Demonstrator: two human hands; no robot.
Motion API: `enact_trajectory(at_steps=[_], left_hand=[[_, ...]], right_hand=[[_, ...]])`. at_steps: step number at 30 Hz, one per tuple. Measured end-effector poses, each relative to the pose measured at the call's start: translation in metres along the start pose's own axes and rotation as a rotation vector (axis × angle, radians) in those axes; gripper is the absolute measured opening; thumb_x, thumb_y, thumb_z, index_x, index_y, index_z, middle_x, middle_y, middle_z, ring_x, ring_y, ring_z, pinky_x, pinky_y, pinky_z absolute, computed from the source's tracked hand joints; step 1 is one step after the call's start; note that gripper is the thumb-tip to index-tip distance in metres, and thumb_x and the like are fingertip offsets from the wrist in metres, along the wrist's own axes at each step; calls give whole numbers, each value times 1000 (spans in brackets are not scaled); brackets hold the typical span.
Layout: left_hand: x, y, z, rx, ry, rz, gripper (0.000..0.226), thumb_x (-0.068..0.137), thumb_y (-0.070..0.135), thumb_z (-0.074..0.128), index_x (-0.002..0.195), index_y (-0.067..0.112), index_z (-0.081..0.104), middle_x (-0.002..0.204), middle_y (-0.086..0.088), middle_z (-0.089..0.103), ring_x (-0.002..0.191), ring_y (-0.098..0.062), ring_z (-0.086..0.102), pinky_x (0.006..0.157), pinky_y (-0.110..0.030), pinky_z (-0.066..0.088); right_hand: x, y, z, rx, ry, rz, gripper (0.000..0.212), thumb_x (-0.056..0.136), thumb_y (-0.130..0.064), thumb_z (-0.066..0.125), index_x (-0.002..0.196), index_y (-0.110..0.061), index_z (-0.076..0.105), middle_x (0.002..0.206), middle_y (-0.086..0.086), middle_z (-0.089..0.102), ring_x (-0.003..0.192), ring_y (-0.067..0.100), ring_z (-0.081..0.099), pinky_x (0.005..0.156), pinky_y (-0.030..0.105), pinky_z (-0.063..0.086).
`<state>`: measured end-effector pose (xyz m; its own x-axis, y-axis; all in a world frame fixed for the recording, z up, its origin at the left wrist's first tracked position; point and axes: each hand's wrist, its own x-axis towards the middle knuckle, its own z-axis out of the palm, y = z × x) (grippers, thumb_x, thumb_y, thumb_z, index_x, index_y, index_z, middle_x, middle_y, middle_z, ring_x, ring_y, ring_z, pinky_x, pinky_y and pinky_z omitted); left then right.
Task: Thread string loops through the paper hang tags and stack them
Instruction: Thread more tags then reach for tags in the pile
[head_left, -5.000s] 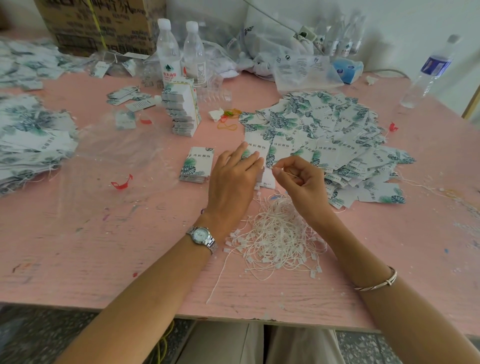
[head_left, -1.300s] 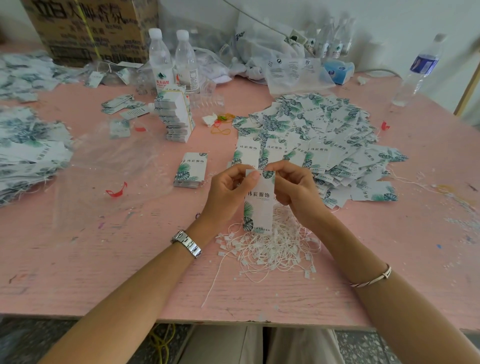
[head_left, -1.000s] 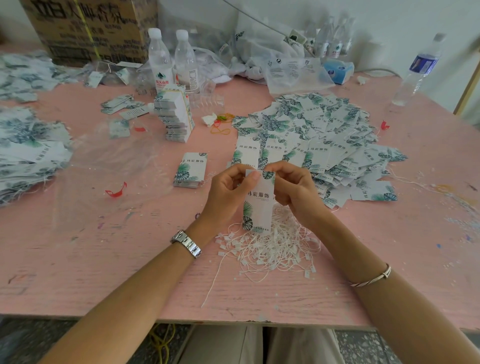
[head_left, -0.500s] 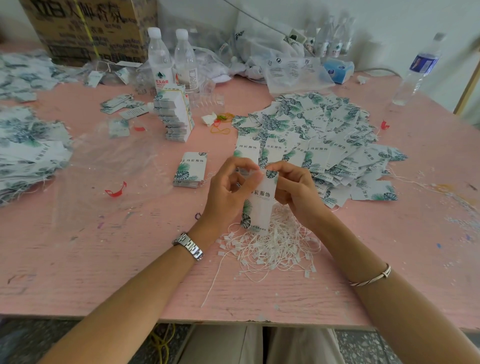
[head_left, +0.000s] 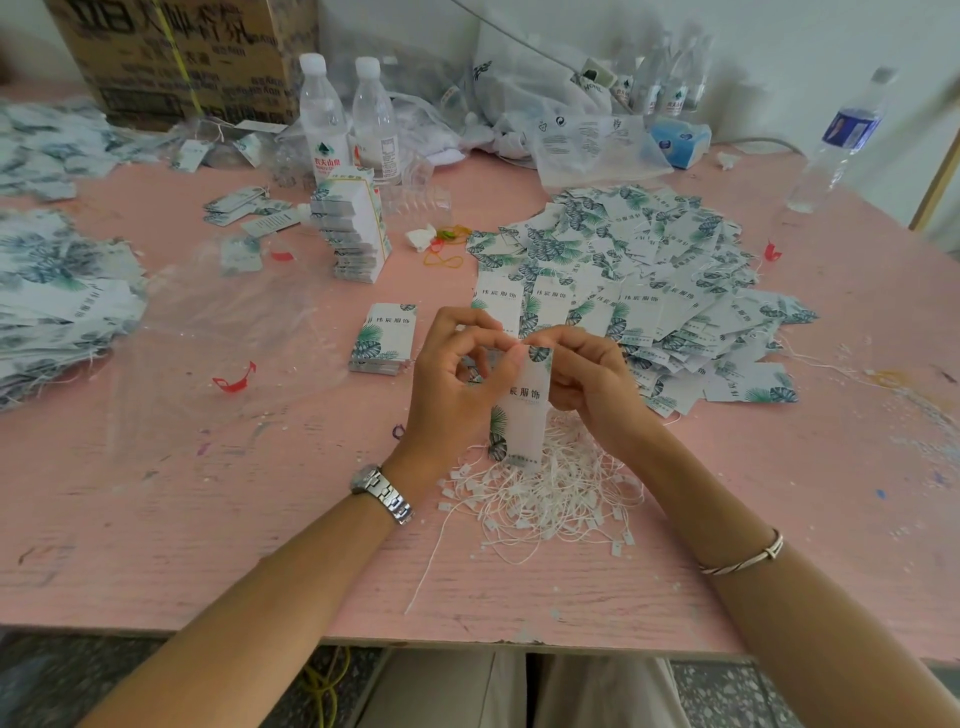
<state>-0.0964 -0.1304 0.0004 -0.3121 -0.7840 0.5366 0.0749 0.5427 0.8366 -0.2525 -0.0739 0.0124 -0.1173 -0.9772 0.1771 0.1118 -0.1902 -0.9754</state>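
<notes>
A white paper hang tag (head_left: 524, 415) with green leaf print hangs upright between both hands, above a tangle of white string loops (head_left: 545, 493). My left hand (head_left: 457, 379) pinches the tag's top left edge with thumb and forefinger. My right hand (head_left: 587, 379) pinches the top right corner; any string there is too fine to make out. A small flat stack of tags (head_left: 384, 338) lies just left of my left hand. A wide loose heap of tags (head_left: 639, 275) spreads behind my right hand.
A tall leaning stack of tags (head_left: 353, 228) stands behind, with two water bottles (head_left: 322, 114) and a cardboard box (head_left: 182, 52). More tags (head_left: 57, 291) lie at the left on clear plastic film (head_left: 208, 332). Another bottle (head_left: 841, 140) is far right. Rubber bands (head_left: 447, 249) lie mid-table.
Five seconds ago both hands were over the tag heap with no tag lifted. Since then a tag has been raised over the strings; my left fingers have shifted along its top edge.
</notes>
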Motion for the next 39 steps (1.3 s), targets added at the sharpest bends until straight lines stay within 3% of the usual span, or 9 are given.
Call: enact_trajectory(at_steps=[3, 8, 10, 15, 22, 27, 29, 33, 39], left_hand=[[0, 1, 0, 40, 18, 6, 6, 87, 8, 76, 88, 12, 71, 106, -1, 56, 65, -20, 50, 62, -15, 39], [-1, 2, 0, 59, 35, 7, 6, 87, 9, 76, 89, 11, 71, 106, -3, 56, 66, -26, 51, 62, -16, 39], [-1, 2, 0, 57, 35, 5, 6, 88, 10, 76, 88, 12, 70, 105, -2, 55, 66, -25, 51, 62, -15, 39], [-2, 2, -1, 60, 28, 3, 6, 89, 10, 75, 89, 13, 70, 106, 1, 54, 68, -23, 52, 63, -14, 40], [-3, 0, -1, 90, 24, 33, 4, 89, 10, 74, 90, 11, 70, 105, 1, 54, 66, -21, 51, 63, -14, 40], [1, -4, -10, 547, 51, 315, 25, 98, 30, 60, 98, 7, 70, 105, -6, 59, 66, -7, 46, 56, -21, 42], [8, -6, -17, 730, 112, 362, 22, 99, 29, 62, 104, 9, 70, 105, -8, 61, 74, -12, 55, 60, -24, 44], [17, -18, -38, 1053, 126, 208, 26, 96, 30, 66, 115, 13, 69, 111, -7, 62, 95, -27, 58, 76, -37, 40], [20, -25, -55, 1245, 36, -30, 41, 93, 48, 65, 115, 14, 73, 126, -5, 63, 112, -28, 52, 87, -39, 32]], right_hand=[[0, -2, 0, -10, 21, 18, 27, 101, -32, 50, 103, -18, 73, 70, 22, 31, 47, 9, 21, 43, 18, 23], [-2, -4, -1, -106, -18, -16, 22, 99, -32, 57, 115, -23, 68, 64, 0, 41, 50, 12, 23, 47, 21, 22], [-3, -5, 1, -140, -25, -53, 17, 96, -24, 61, 110, -23, 71, 67, 8, 49, 52, 19, 22, 46, 24, 20], [-2, -6, 4, -143, -2, -64, 14, 91, -17, 67, 85, -28, 74, 64, -10, 59, 45, 11, 27, 43, 20, 23], [-1, -3, 0, -116, 8, -45, 8, 90, -16, 68, 84, -19, 72, 59, -7, 56, 45, 9, 28, 44, 17, 24], [0, -1, -3, -95, 35, -21, 5, 87, -16, 70, 83, -14, 70, 58, -3, 52, 45, 10, 26, 43, 17, 24], [0, -1, -4, -88, 34, -11, 6, 86, -17, 71, 80, -17, 71, 57, -3, 52, 46, 11, 25, 43, 18, 23], [0, 1, -4, -103, 4, -9, 8, 87, -18, 70, 80, -19, 71, 58, -3, 54, 45, 10, 28, 44, 18, 24], [0, 1, -4, -97, 4, -4, 8, 87, -17, 70, 79, -19, 70, 55, -7, 54, 44, 8, 29, 44, 16, 25]])
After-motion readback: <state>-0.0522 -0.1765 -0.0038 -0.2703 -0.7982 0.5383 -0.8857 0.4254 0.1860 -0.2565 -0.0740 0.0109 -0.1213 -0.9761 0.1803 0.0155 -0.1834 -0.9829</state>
